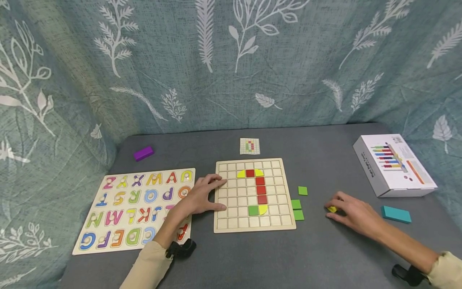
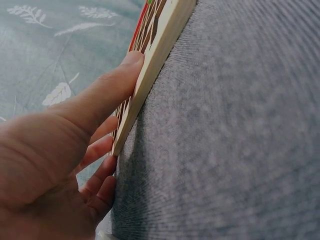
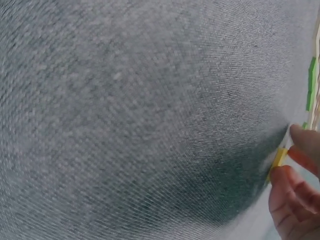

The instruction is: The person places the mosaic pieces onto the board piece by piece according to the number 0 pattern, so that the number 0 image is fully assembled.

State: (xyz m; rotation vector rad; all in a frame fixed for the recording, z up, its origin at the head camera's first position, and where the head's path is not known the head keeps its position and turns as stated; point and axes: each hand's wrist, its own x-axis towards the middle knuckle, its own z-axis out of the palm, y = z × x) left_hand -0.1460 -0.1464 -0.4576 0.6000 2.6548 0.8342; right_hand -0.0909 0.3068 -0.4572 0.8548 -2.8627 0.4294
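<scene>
A wooden grid board (image 1: 231, 220) lies mid-table, bearing red square tiles (image 1: 260, 190), a green square and yellow rounded pieces (image 1: 263, 209) in a hooked pattern. Along the board's left edge, my left hand (image 1: 206, 195) rests with thumb and fingers spread; the left wrist view shows the thumb (image 2: 112, 85) against the rim. To the right, just over the table, my right hand (image 1: 351, 210) pinches a yellow piece (image 1: 332, 209); that yellow piece (image 3: 278, 159) shows edge-on between fingertips in the right wrist view. Loose green square tiles (image 1: 297, 215) lie beside the board's right edge.
A small pattern card (image 1: 250, 146) lies behind the board. An alphabet puzzle board (image 1: 122, 182) is at left, partly under my left forearm, with a purple block (image 1: 143, 153) behind it. At right are a white box (image 1: 397, 166) and a teal block (image 1: 396, 214).
</scene>
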